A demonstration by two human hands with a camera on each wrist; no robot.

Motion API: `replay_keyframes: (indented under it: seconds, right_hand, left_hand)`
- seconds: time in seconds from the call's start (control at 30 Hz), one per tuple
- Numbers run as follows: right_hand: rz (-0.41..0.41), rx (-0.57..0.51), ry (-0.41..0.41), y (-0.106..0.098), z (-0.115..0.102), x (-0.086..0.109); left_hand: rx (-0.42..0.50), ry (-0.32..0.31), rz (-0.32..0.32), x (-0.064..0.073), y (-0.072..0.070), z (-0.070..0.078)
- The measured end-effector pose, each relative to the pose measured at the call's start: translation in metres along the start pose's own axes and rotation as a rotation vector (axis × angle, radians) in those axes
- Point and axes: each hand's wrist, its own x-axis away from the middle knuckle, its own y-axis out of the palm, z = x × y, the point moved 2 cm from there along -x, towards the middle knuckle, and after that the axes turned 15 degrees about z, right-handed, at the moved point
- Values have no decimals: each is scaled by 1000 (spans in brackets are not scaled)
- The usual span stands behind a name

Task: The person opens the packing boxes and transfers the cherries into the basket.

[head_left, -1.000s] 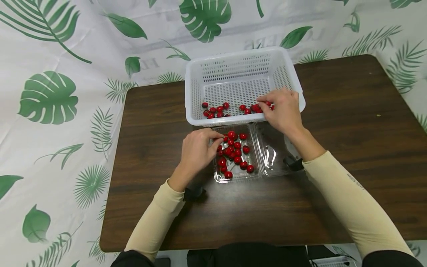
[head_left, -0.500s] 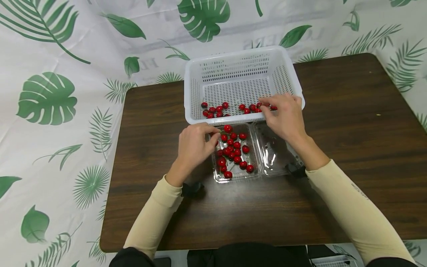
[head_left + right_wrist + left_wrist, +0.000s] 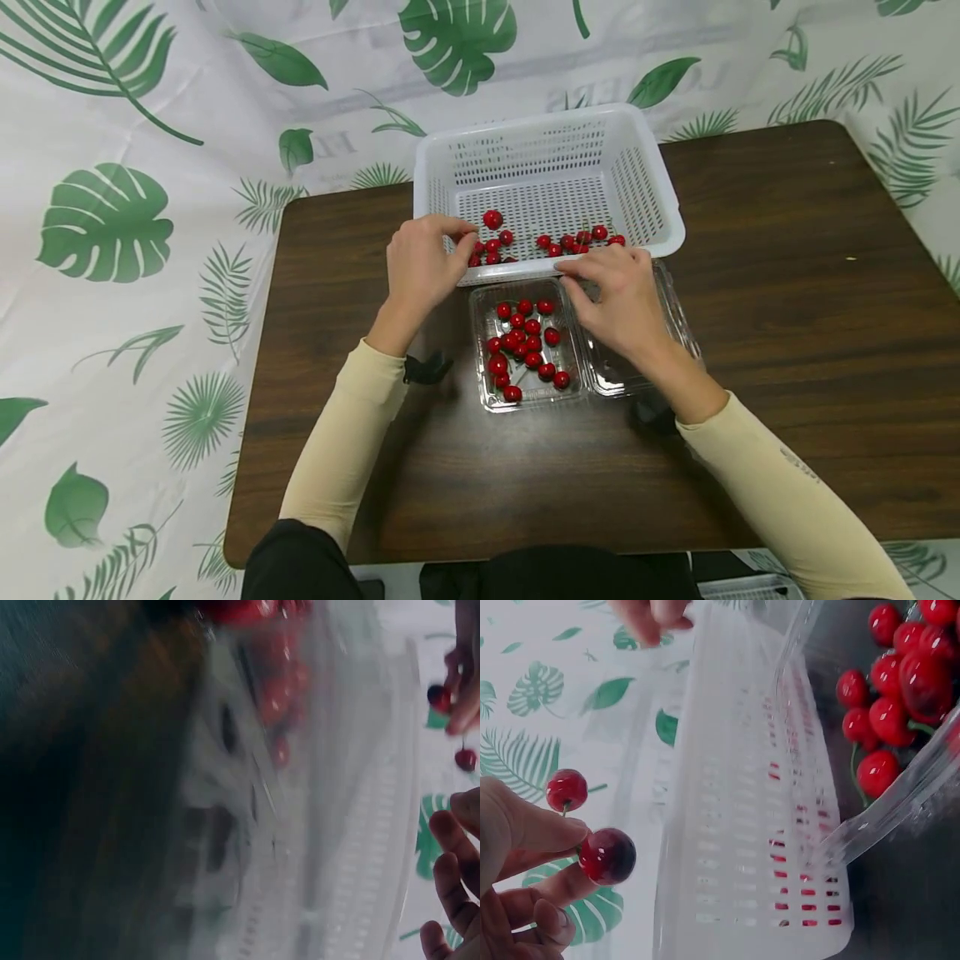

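Note:
My left hand (image 3: 426, 260) is over the near left corner of the white basket (image 3: 667, 229). Its thumb and finger pinch cherries by their stems; the left wrist view shows a dark red cherry (image 3: 607, 856) and a smaller one (image 3: 566, 789). In the head view a held cherry (image 3: 492, 219) shows just past the fingertips. My right hand (image 3: 618, 296) hovers by the basket's front rim, above the clear lid, thumb and forefinger apart. In the right wrist view its fingers (image 3: 454, 881) are loosely bent with no cherry in them. Cherries (image 3: 573, 242) lie along the basket's near side.
An open clear plastic clamshell box (image 3: 570, 398) stands in front of the basket, with several cherries (image 3: 519, 337) in its left half. Its lid (image 3: 611, 367) lies flat to the right, partly under my right arm. Brown wooden table (image 3: 787, 333) surrounds them.
My left hand has lifted cherries from the clear box and moved up to the basket. My right hand has drawn back from the basket's cherries toward the front rim and lid.

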Motion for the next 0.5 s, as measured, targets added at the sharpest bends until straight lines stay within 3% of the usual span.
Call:
replay_keyframes:
  seconds: [0.23,0.37,0.5]
  right_hand:
    - [-164,15,-118,8,-15,18]
    - [-289,16,-196,15,-24,28]
    - [-441,33,-286,22,-32,35]
  left_hand:
    - [-80,-16,-43,-12,14,-11]
    - [-112,-13,-83,-10,19,-18]
    - [-102,1,-80,-4,20,-19]
